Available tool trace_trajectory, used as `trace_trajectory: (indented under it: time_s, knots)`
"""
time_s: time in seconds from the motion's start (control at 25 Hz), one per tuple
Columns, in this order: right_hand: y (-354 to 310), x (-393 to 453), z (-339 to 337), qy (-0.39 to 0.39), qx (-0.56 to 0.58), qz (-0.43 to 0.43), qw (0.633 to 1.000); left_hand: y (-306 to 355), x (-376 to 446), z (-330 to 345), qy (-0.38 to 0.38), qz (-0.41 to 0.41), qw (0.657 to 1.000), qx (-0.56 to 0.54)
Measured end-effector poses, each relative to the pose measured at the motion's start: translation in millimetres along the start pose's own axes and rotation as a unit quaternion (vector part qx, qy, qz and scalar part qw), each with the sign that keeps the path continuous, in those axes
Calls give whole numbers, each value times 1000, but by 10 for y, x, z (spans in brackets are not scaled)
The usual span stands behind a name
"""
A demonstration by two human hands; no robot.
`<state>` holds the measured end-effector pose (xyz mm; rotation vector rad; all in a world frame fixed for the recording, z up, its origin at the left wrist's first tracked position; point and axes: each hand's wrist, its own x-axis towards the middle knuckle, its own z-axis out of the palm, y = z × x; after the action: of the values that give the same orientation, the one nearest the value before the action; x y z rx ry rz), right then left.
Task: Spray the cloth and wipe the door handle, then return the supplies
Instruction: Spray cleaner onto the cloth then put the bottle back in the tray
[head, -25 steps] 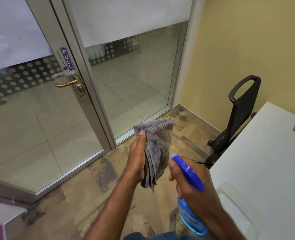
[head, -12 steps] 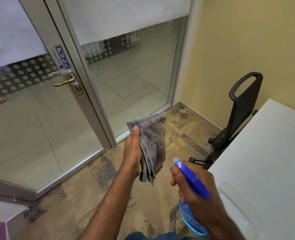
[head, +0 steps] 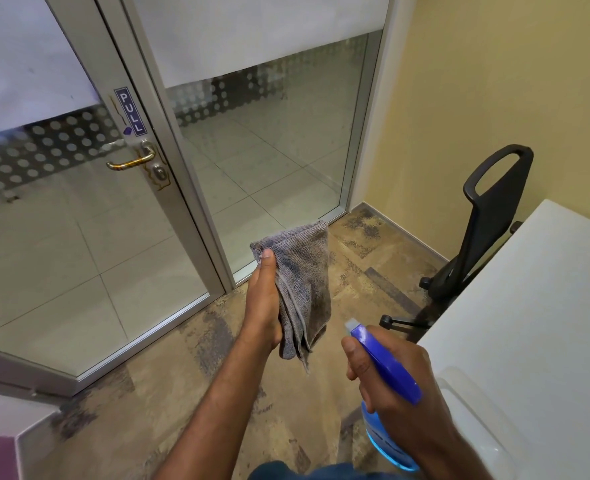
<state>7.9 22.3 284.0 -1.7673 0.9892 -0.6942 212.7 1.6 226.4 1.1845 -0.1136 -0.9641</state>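
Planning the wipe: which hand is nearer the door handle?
Left. The left hand, holding the cloth, is below and right of the door handle. The right hand, gripping the spray bottle, sits lower and farther right.

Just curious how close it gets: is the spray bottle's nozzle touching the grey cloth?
Apart. The head view shows bare floor between the spray bottle nozzle and the cloth.

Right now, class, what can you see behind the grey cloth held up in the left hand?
Behind the grey cloth: patterned floor and the glass panel's bottom frame. The cloth covers the left hand's fingers and part of that frame.
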Motion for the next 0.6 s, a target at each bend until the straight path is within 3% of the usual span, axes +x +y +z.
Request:
trace_trajectory:
  time_s: [0.6]
  knots:
    - [76, -44, 6, 9, 0, 6, 1000, 82, 0, 29, 1, 2, 1000, -18]
